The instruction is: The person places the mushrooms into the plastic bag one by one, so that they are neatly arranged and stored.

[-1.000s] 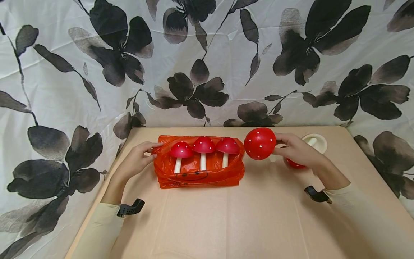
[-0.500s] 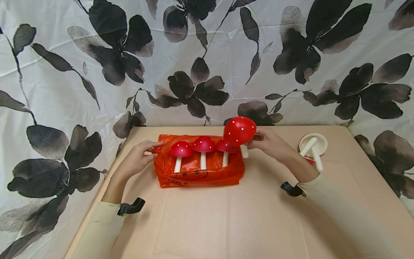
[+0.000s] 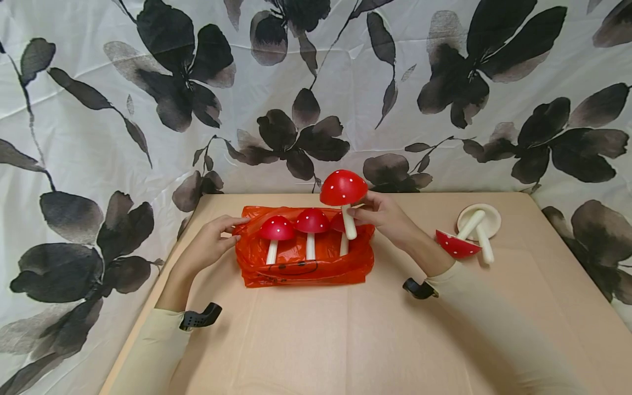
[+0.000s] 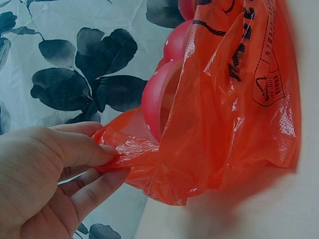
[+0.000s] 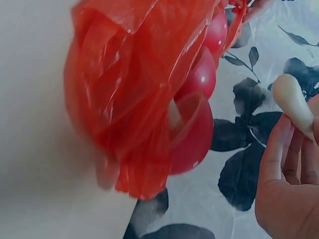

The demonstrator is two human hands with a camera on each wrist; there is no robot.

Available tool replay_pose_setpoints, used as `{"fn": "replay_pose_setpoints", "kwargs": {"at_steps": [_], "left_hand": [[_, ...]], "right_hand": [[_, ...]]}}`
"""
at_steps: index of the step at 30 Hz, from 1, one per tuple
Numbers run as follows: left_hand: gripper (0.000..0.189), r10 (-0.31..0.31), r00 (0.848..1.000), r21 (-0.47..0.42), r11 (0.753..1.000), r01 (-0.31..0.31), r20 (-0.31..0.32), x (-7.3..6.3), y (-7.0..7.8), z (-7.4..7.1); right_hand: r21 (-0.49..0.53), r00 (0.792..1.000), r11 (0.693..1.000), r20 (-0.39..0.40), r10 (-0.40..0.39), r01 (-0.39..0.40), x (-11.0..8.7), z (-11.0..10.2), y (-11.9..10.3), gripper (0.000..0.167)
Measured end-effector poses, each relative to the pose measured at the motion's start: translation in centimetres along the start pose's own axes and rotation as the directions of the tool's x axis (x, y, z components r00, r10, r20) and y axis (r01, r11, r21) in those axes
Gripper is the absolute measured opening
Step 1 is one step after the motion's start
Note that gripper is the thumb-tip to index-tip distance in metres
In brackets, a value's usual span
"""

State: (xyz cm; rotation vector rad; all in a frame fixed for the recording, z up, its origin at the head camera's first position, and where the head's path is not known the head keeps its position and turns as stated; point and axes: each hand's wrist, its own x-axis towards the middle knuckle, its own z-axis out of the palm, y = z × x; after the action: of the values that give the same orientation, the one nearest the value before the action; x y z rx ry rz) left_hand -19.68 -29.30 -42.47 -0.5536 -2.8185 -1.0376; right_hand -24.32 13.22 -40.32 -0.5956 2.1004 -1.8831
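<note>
In the right hand (image 3: 380, 216), fingers pinch the stem of a spotted mushroom (image 3: 344, 187), now over the right end of the red bag (image 3: 306, 277) — it has slid in from the bag's right, so it seems lined up with the three mushrooms (image 3: 312, 220) inside. The left hand (image 3: 211, 240) pinches the bag's left edge — two loose mushrooms (image 3: 458, 245) lie well right of the bag.

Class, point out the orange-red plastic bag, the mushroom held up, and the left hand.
Orange-red plastic bag (image 3: 304, 276), head view: front wall.
Held-up mushroom (image 3: 344, 190), head view: white-dotted red cap.
Left hand (image 4: 52, 162), left wrist view: its middle.
</note>
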Motion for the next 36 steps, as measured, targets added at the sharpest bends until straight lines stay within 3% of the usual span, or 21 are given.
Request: {"fn": "replay_pose_setpoints", "kwargs": {"at_steps": [17,27,36], "left_hand": [[0.045,-0.011,1.000,0.017,1.000,0.011,0.002,0.0,0.0,0.0],[0.045,-0.013,1.000,0.015,1.000,0.013,0.000,-0.1,0.0,0.0],[0.044,-0.015,1.000,0.009,1.000,0.015,-0.001,-0.1,0.3,-0.1]], "right_hand": [[0.099,0.995,0.993,0.082,0.057,-0.065,2.1,4.7,0.7,0.045],[0.139,0.990,0.982,0.085,0.113,-0.124,2.8,6.9,0.7,0.046],[0.194,0.981,0.962,0.033,0.192,-0.194,4.0,9.6,1.9,0.043]]}}
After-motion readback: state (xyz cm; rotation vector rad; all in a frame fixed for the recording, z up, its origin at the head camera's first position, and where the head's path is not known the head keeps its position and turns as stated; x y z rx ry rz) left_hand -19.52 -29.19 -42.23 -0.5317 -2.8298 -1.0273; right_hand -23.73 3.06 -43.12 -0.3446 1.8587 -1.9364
